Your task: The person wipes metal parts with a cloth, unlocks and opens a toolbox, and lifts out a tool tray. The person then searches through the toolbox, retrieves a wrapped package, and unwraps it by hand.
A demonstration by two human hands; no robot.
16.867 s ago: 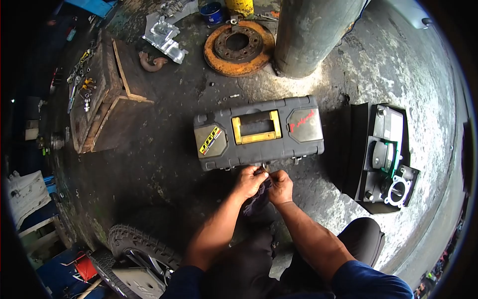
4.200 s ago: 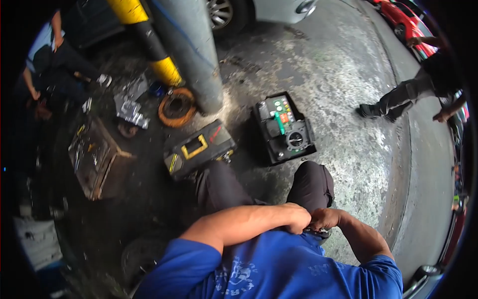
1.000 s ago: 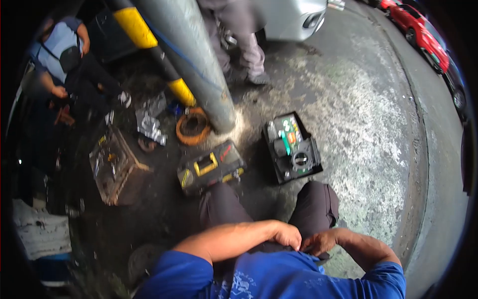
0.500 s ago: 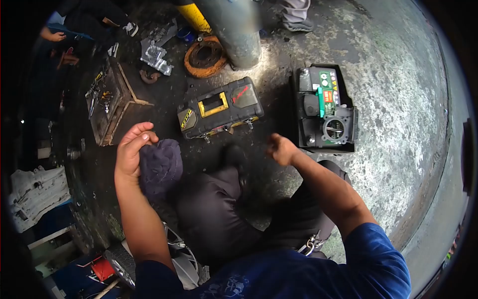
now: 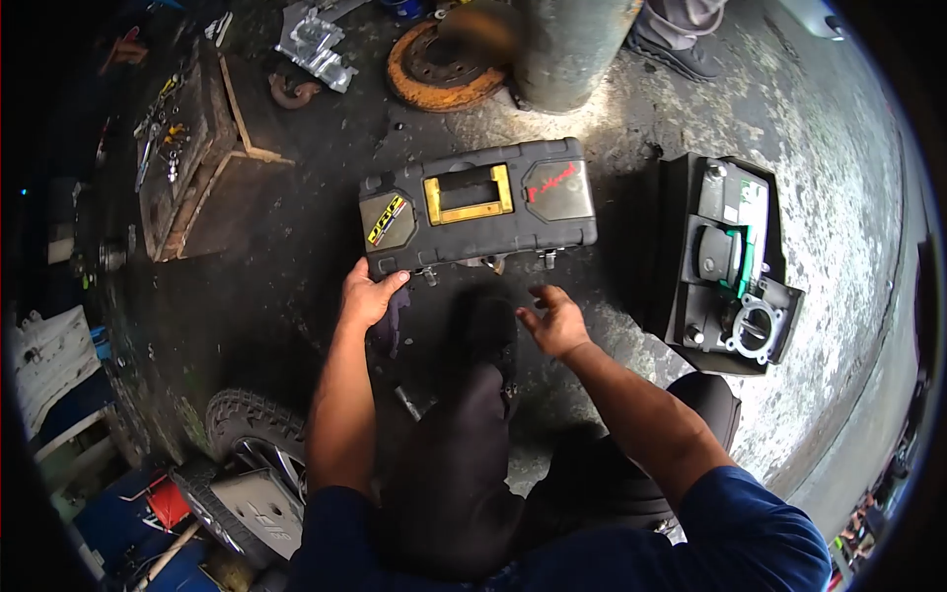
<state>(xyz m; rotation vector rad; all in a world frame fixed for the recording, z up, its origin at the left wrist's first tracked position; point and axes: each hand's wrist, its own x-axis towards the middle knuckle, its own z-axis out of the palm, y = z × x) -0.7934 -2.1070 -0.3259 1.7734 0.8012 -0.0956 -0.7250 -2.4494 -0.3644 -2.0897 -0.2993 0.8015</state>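
Note:
A black toolbox (image 5: 464,229) with a yellow handle and latches along its near edge sits on the floor in front of me. My left hand (image 5: 371,296) is at its near left corner, thumb and index finger against the box and the other fingers mostly hidden. A dark purple cloth (image 5: 392,324) hangs from beneath this hand, mostly covered by it. My right hand (image 5: 555,321) hovers just short of the latches, fingers bent and apart, holding nothing.
On the right, a battery (image 5: 725,261) stands in a black tray, with a metal throttle body (image 5: 758,328) on it. Beyond the toolbox are a rusty brake disc (image 5: 444,69) and a pillar (image 5: 572,49). A wooden stand (image 5: 197,168) with tools is left; a person's shoe (image 5: 676,57) shows behind.
My left hand has moved right and down to the toolbox corner with the cloth. The toolbox and battery appear larger and closer. My right hand remains near the toolbox, its fingers now more spread.

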